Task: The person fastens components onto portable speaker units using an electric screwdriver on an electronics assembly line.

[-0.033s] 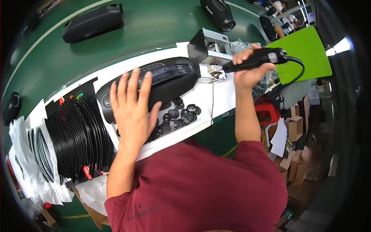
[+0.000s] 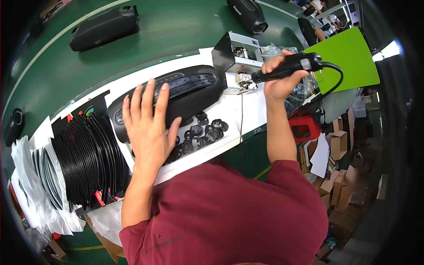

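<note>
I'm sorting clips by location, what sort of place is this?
Probably a factory assembly line: the right hand holds a corded black tool, small black parts lie heaped beside the casing under the left hand, and similar casings sit on a green surface.

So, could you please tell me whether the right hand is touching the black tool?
Touching: the head view plainly shows the right hand wrapped around the black tool.

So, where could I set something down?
Bare: the white tabletop between the small machine, loose black pieces and right forearm, though a wire crosses it; also the green surface between two far speakers. Crowded: leftward, with the near speaker, left hand and stacked black sheets.
</note>
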Demonstrator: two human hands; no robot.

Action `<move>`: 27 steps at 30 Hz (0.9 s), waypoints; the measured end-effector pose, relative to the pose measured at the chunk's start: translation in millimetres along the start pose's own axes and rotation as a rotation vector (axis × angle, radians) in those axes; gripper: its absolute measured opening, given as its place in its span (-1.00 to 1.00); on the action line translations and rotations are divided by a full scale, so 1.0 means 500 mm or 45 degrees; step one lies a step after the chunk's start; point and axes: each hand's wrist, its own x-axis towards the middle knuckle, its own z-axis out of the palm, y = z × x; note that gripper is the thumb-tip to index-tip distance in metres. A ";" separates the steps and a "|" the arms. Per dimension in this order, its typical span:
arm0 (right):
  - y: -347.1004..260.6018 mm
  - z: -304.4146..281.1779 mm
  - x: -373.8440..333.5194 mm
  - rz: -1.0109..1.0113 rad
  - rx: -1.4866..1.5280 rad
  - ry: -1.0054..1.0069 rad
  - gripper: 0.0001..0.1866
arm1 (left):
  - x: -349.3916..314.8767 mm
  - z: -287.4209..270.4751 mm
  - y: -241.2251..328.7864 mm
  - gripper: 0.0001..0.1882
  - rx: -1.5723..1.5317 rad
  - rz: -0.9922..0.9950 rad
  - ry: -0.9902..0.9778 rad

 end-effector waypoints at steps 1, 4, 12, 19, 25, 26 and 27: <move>0.013 -0.014 -0.004 0.013 -0.001 0.024 -0.03 | 0.003 0.003 0.003 -0.09 0.017 0.004 -0.006; 0.041 -0.044 -0.008 0.080 -0.092 -0.017 -0.09 | 0.007 0.010 0.007 -0.09 0.027 0.019 -0.002; -0.009 0.002 -0.024 0.274 0.191 -0.112 0.02 | 0.009 0.008 0.007 -0.11 0.053 0.014 0.020; -0.126 0.281 -0.014 0.000 0.652 -0.695 0.20 | -0.001 0.003 -0.002 -0.09 -0.086 0.014 0.019; -0.058 0.515 -0.047 0.006 0.738 -1.213 0.21 | -0.026 0.016 -0.014 -0.32 -0.132 0.025 0.100; -0.028 0.540 -0.051 0.014 0.732 -1.286 0.26 | -0.031 0.022 -0.019 -0.32 -0.134 0.008 0.132; -0.019 0.555 -0.077 0.132 0.704 -1.208 0.29 | -0.030 0.022 -0.021 -0.33 -0.149 0.005 0.159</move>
